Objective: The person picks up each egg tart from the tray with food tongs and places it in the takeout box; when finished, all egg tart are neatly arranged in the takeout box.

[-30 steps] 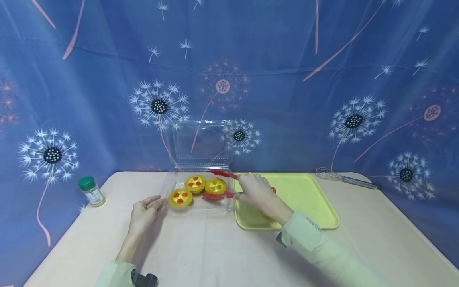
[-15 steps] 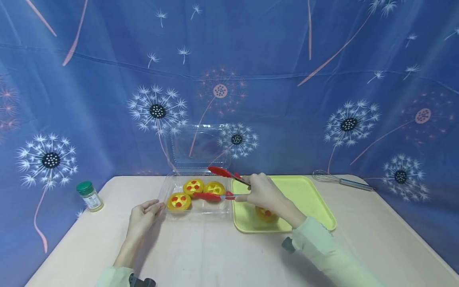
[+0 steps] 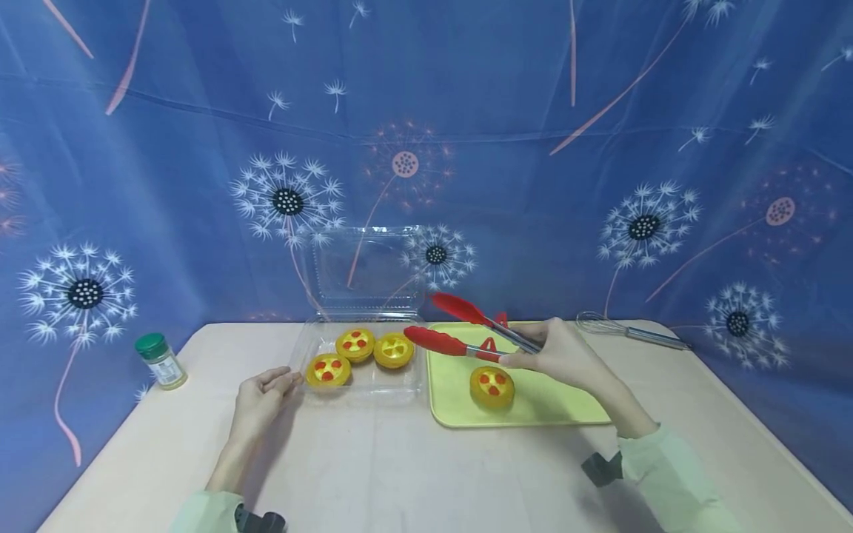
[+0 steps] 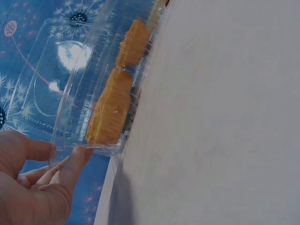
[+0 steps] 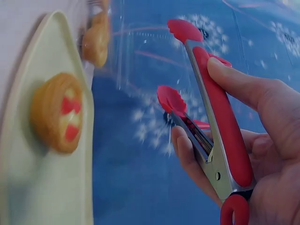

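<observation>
My right hand (image 3: 566, 359) grips red-tipped metal tongs (image 3: 440, 340) above the yellow tray (image 3: 560, 403). The tongs' arms are spread, with nothing between their tips. On the tray sits one egg tart (image 3: 492, 387) with red pieces on top, also seen in the right wrist view as a tart (image 5: 57, 112). Left of it, a clear plastic container (image 3: 389, 381) stands with its lid (image 3: 363, 270) raised. Inside are three tarts, two red-dotted and one plain yellow tart (image 3: 393, 350). My left hand (image 3: 258, 403) pinches the container's left edge; the left wrist view shows fingers (image 4: 70, 168) at its rim.
A green-capped jar (image 3: 161, 361) stands at the table's left edge. A wire whisk (image 3: 633, 331) lies at the back right, beyond the tray. Behind the table (image 3: 400, 474) hangs a blue dandelion-print cloth (image 3: 506, 185).
My right hand has moved right with the tongs, from over the container to over the tray, bringing the tart there into full view. My left hand stays at the container's edge.
</observation>
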`<state>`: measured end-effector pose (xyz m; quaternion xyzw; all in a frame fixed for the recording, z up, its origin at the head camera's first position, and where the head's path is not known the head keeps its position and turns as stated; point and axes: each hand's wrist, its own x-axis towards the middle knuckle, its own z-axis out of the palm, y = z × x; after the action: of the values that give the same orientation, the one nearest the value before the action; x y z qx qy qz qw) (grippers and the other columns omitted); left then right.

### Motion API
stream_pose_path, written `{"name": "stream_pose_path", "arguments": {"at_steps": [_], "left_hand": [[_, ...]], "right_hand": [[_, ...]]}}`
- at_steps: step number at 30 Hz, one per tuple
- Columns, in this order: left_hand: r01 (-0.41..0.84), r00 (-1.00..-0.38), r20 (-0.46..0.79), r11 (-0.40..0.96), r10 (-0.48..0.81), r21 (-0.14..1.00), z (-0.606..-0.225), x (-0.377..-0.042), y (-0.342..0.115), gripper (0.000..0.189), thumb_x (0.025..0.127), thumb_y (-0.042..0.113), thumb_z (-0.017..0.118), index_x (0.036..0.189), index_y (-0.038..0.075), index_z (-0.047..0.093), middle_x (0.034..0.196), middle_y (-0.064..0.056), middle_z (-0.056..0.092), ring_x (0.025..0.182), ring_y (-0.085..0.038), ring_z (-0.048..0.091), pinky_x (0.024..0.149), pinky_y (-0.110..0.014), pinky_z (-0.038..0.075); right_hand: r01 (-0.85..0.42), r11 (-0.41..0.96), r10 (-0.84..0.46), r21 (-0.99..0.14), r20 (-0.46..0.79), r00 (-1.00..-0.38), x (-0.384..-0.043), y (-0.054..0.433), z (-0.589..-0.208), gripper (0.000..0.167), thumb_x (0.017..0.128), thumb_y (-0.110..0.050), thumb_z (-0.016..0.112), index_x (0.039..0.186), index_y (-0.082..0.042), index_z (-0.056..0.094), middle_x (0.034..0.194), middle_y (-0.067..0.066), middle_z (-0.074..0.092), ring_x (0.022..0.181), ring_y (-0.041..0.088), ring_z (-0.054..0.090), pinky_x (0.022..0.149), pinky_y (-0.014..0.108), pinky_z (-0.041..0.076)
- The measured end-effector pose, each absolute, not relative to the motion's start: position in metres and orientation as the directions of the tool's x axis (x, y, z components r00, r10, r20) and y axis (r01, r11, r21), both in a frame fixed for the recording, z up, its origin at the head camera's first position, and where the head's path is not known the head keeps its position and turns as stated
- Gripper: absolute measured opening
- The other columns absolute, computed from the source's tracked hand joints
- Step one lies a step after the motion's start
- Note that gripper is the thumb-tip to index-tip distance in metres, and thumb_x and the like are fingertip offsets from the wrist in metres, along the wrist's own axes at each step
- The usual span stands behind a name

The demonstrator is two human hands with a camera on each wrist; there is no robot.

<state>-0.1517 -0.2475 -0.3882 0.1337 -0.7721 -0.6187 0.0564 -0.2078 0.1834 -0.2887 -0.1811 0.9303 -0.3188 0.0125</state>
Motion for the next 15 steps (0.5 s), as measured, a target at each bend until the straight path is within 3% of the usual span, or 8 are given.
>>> {"name": "stream_pose_path", "arguments": {"at_steps": [4,7,12,15], "left_hand": [[-0.155,-0.955,-0.092,0.209,-0.281,0.966,-0.389,-0.153,-0.247,0.047,0.102,0.010,0.046,0.138,-0.018,0.037,0.133,-0.027,0.054,0.111,-0.015,0.064,0.088,-0.015,0.055],[-0.156,-0.955,-0.092,0.214,-0.282,0.964,-0.389,-0.153,-0.247,0.047,0.102,0.011,0.047,0.138,-0.018,0.038,0.133,-0.027,0.054,0.110,-0.014,0.063,0.088,-0.016,0.055],[-0.151,-0.956,-0.091,0.200,-0.278,0.968,-0.389,-0.152,-0.247,0.046,0.102,0.009,0.045,0.138,-0.018,0.038,0.134,-0.028,0.053,0.101,-0.003,0.064,0.087,-0.013,0.054],[-0.150,-0.958,-0.093,0.199,-0.269,0.969,-0.388,-0.152,-0.248,0.045,0.103,0.009,0.043,0.138,-0.018,0.037,0.135,-0.029,0.051,0.104,-0.005,0.063,0.087,-0.013,0.054]], "right_hand": [[-0.303,0.738,-0.314,-0.603,0.089,-0.945,-0.204,0.212,-0.299,0.070,0.076,-0.044,0.081,0.129,-0.002,0.063,0.079,0.000,0.066,0.052,0.011,0.032,0.045,0.024,0.032],[-0.289,0.761,-0.294,-0.581,0.089,-0.952,-0.200,0.228,-0.306,0.068,0.076,-0.044,0.081,0.126,-0.001,0.064,0.082,-0.001,0.067,0.059,0.012,0.039,0.048,0.024,0.035],[-0.273,0.786,-0.280,-0.555,0.074,-0.957,-0.191,0.244,-0.314,0.067,0.075,-0.042,0.083,0.124,0.002,0.065,0.061,-0.007,0.042,0.056,0.009,0.030,0.045,0.023,0.028],[-0.244,0.797,-0.262,-0.552,0.048,-0.964,-0.186,0.249,-0.315,0.070,0.074,-0.040,0.083,0.125,0.003,0.064,0.058,-0.008,0.031,0.053,0.009,0.027,0.044,0.023,0.027]]}}
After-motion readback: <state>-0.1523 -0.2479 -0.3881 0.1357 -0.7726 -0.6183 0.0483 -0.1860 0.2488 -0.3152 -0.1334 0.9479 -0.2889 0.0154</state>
